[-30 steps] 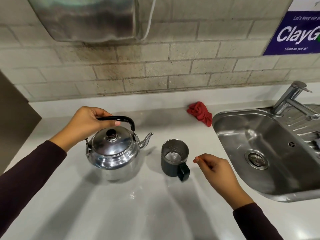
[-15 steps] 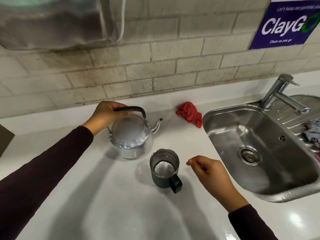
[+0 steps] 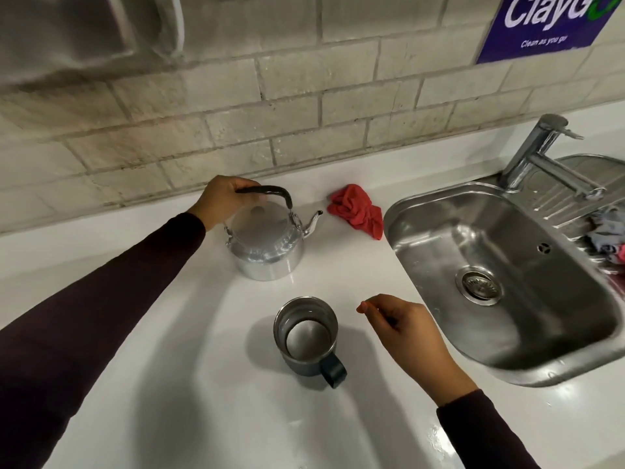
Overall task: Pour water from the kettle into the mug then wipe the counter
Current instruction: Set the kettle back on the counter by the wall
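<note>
Steel kettle [image 3: 267, 247] sitting on white desk [image 3: 176, 384] near back wall, left hand [image 3: 225, 199] wrapping grip round its black handle. Dark mug [image 3: 306, 336] standing nearer, water inside. Right hand [image 3: 404, 328] hovering beside mug, fingers loosely curled, holding nothing. Red cloth [image 3: 355, 209] lying between kettle and sink [image 3: 500, 265].

The kettle [image 3: 267, 245] was shiny silver with a black handle. The mug [image 3: 306, 336] was dark grey outside and silver inside. The cloth [image 3: 355, 209] was red. The counter [image 3: 189, 384] was white. The sink [image 3: 500, 275] was shiny silver. The wall [image 3: 304, 113] had pale bricks in rows. The sign [image 3: 548, 22] was blue with white letters. Both sleeves [image 3: 84, 319] were dark purple.
</note>
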Tool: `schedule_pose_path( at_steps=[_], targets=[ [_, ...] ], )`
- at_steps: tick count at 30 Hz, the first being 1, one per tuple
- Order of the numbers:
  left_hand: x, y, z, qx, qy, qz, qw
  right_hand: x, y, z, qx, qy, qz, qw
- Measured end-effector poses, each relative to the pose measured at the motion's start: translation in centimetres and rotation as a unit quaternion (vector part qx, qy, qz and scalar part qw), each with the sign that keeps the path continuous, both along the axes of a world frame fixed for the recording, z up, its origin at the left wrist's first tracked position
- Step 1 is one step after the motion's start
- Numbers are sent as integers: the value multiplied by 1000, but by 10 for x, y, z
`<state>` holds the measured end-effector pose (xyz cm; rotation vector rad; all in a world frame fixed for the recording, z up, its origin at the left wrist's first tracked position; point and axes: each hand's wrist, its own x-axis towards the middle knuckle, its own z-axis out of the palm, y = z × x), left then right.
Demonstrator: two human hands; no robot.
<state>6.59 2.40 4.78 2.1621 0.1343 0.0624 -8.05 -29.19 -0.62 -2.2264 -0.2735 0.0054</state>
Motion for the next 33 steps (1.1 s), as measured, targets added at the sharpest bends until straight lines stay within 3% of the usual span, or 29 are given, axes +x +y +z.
schedule_pose_path(
  at_steps=[6,12,18,25,27,30,33],
  targets=[
    [15,5,-8,4,-11,4,1000,0,0,-6,3,8,-5,1000],
    [34,11,-18,108,-31,-23,993,-2,2,-8,-2,18,-8,1000],
    [34,16,-49,22,-62,79,995,-5,2,-9,-4,27,-7,1000],
    [34,22,-77,15,46,116,992,-5,1,-11,-10,34,-9,999],
    [29,22,-76,27,21,145,989,-5,0,-11,-8,38,-8,999],
    [2,14,-60,51,-89,172,980,-2,-1,-11,-6,34,-4,999],
    [-49,-5,-48,-13,-138,157,978,3,1,-11,-11,33,0,999]
  ],
)
